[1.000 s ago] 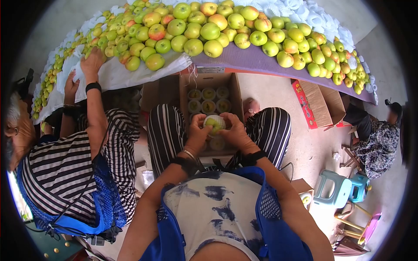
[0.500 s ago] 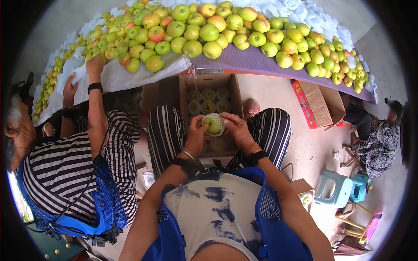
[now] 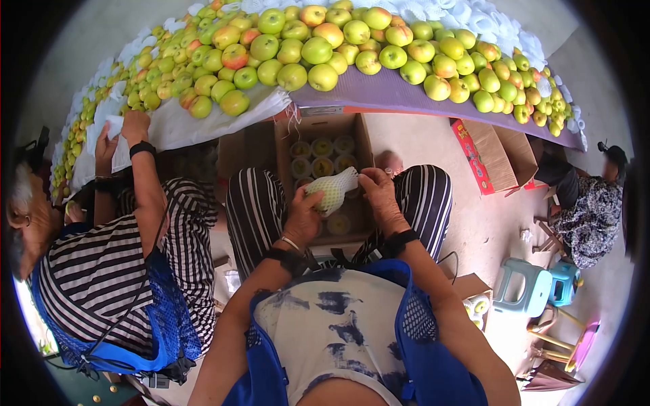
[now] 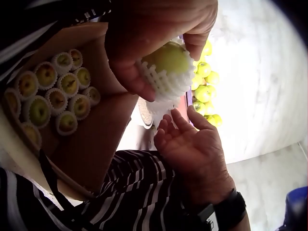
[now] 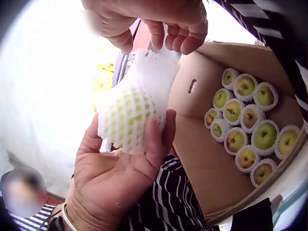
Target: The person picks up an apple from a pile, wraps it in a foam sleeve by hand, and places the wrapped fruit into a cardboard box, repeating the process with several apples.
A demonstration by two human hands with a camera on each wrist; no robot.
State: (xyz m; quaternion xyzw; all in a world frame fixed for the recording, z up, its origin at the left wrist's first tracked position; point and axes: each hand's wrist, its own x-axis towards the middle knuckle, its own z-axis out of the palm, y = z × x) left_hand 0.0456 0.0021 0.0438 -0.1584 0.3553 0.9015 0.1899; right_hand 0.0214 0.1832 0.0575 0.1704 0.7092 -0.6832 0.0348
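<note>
A green apple sits in a white foam net sleeve. My left hand grips the sleeved apple, with thumb and fingers curled round its sides. The sleeve's loose end sticks out past the apple to the upper right in the head view. Right by that end is my right hand, its fingertips at the sleeve's edge. In the left wrist view the right hand's fingers are spread, with a gap to the thumb. Below the hands stands a cardboard box holding several sleeved apples.
A table ahead carries a large heap of apples and loose white foam sleeves. To the left, another person reaches to the table. An open box, a blue stool and a seated person are on the right.
My right hand has drawn away to the right from the apple. The sleeve, bunched round the apple before, now stretches out toward that hand. My left hand keeps hold of the apple.
</note>
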